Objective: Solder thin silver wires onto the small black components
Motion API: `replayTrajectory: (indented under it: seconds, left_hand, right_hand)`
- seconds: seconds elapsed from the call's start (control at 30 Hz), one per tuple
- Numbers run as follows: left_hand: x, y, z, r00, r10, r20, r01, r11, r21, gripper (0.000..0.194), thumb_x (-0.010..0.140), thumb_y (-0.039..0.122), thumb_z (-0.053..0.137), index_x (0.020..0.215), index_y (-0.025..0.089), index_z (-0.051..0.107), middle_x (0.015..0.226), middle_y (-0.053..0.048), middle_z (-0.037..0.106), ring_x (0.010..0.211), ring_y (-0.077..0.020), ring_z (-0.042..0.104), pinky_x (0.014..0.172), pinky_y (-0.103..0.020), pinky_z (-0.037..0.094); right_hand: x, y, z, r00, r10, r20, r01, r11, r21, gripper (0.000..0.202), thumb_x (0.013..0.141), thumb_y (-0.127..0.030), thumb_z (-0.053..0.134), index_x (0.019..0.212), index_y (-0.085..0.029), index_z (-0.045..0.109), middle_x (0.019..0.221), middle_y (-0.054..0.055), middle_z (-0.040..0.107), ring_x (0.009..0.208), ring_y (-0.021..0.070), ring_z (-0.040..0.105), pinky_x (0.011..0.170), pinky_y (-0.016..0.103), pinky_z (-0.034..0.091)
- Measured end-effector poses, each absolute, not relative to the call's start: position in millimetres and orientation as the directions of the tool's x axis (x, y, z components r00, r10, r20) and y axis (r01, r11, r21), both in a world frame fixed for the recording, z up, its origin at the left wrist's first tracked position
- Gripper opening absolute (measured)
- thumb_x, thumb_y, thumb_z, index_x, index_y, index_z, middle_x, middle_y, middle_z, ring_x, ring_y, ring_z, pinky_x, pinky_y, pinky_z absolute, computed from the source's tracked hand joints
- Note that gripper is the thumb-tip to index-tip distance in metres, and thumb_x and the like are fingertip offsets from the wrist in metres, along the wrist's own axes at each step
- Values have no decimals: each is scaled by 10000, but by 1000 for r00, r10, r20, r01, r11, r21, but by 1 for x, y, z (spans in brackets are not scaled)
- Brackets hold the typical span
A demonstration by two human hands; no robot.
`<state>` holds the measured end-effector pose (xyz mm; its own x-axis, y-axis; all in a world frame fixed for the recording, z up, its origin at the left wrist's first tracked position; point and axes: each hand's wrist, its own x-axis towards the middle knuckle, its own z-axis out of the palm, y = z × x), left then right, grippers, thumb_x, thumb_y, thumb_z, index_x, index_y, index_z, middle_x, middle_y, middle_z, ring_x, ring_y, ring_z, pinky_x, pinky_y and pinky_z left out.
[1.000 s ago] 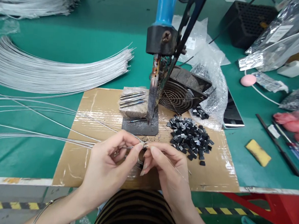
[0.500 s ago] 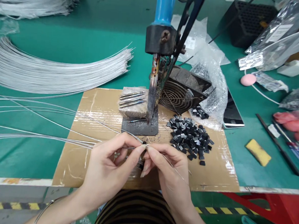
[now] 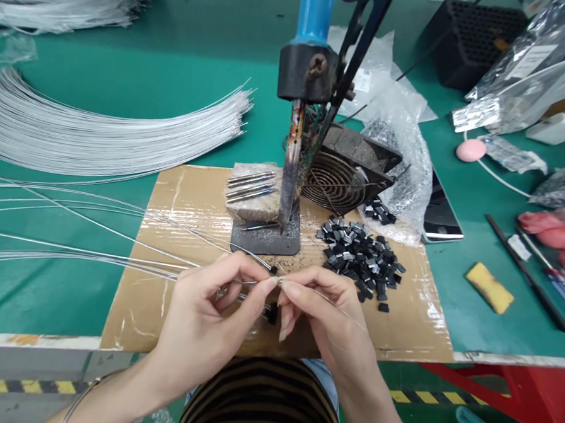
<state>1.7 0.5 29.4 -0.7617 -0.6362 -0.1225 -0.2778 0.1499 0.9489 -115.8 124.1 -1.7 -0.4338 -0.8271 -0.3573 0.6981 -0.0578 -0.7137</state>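
My left hand (image 3: 211, 309) pinches a thin grey cable (image 3: 246, 282) between thumb and forefinger, close to its end. Opposite it, my right hand (image 3: 329, 315) is closed in a pinch at the same spot, and a fine silvery wire (image 3: 325, 296) runs back across its fingers. The fingertips nearly touch, so the cable's very end is hidden. Beneath the hands lie several cables with small black connectors (image 3: 271, 313) on their ends. A soldering iron (image 3: 292, 161) with a blue handle hangs tip down on a stand just beyond.
Loose black connectors (image 3: 360, 256) lie heaped on the cardboard (image 3: 414, 319) at right. A sponge block (image 3: 252, 197) bearing spare tips and a small fan (image 3: 341, 177) stand behind the hands. A big cable bundle (image 3: 101, 132) spreads at left; a yellow sponge (image 3: 489, 287) lies far right.
My right hand has shifted slightly right and its fingers have drawn a little away from the left fingertips. My left hand stays nearly in place, still pinching the cable.
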Motion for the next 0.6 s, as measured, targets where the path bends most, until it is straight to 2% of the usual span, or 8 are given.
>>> replayTrajectory:
  seconds: [0.23, 0.43, 0.6]
  left_hand:
    - [2, 4, 25, -746, -654, -128, -279, 132, 951, 137, 960, 289, 666, 868, 189, 685, 738, -27, 670, 621, -140, 606, 537, -222, 462]
    - [4, 6, 21, -746, -662, -73, -273, 203, 940, 121, 983, 274, 644, 893, 198, 673, 693, 14, 609, 543, -96, 493, 484, -216, 369]
    - [4, 8, 19, -745, -667, -2, -262, 289, 921, 76, 979, 246, 650, 909, 217, 665, 690, 38, 578, 528, -83, 425, 480, -211, 347]
  right_hand:
    - [-110, 124, -3, -460, -823, -332, 695, -100, -712, 103, 943, -261, 749, 930, -174, 803, 750, 6, 733, 557, 70, 662, 567, 149, 601]
    - [-109, 122, -2, -473, -805, -358, 710, -109, -695, 103, 923, -268, 768, 913, -174, 808, 739, 10, 729, 533, 78, 654, 541, 158, 603]
    - [-107, 120, -2, -496, -790, -360, 720, -142, -679, 97, 918, -257, 765, 903, -172, 809, 707, 8, 721, 511, 76, 639, 518, 159, 595]
